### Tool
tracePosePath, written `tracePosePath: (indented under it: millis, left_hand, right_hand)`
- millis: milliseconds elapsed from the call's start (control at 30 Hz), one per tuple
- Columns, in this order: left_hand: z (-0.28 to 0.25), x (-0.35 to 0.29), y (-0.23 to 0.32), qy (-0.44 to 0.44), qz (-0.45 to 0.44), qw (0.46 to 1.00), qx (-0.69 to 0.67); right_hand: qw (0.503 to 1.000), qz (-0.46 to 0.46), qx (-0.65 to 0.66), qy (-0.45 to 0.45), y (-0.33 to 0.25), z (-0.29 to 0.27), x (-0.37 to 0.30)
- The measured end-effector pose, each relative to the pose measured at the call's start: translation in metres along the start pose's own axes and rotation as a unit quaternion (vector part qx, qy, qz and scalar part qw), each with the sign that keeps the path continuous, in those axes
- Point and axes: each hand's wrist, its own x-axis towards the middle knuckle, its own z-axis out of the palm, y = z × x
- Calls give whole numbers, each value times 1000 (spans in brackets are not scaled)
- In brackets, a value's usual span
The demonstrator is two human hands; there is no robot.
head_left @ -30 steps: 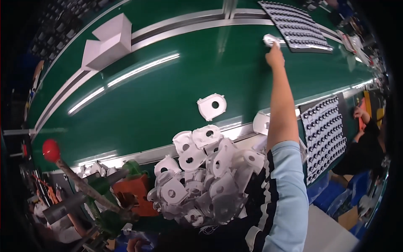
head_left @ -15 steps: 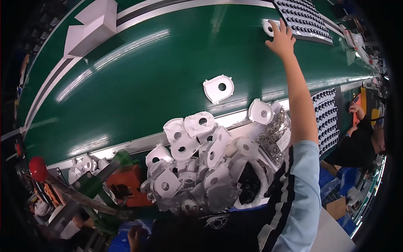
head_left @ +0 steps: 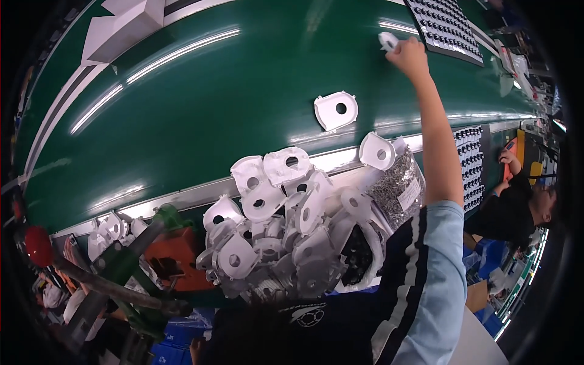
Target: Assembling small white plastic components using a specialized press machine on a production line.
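At the far right of the green surface (head_left: 231, 91), my right hand (head_left: 409, 56) pinches a white plastic cover (head_left: 387, 41) by its edge, tilted up. My left hand (head_left: 196, 351) barely shows at the lower edge beside my dark shirt; its fingers are hidden. A single white plastic cover (head_left: 327, 115) with a round hole lies on the green surface, nearer to me. Close in front of my body is a heap of similar white covers (head_left: 292, 213). One more cover (head_left: 372, 153) rests at the heap's right, by a clear bag of small metal parts (head_left: 398, 188).
A sheet with rows of small black parts (head_left: 447, 27) lies beyond my right hand; a similar sheet (head_left: 471, 164) is right of my arm. A white box (head_left: 125, 30) stands far left. A red ball-topped lever (head_left: 39, 246) rises lower left. A co-worker (head_left: 511, 201) sits at right.
My right hand has closed on the far cover and tilted it up off the green surface. The single cover has shifted right relative to the heap. The view has moved slightly.
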Motion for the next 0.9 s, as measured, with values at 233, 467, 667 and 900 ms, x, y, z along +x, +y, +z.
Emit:
tracePosePath:
  millis: [233,467,667,900]
  left_hand:
    - [-1,-20,-9,-48,20,999,12]
    - [-34,-22,13,-79,55,994,54]
    - [-81,-17,31,-134,93,982,91]
    - [-136,16,71,-154,145,967,143]
  right_hand:
    - [904,-283,280,-157,-116,-30,-118]
    - [929,-295,198,-108,-107,-18,-125]
    - [942,-238,211,-107,-92,-50,-161]
    - [796,-110,466,-370,-100,-129,-270]
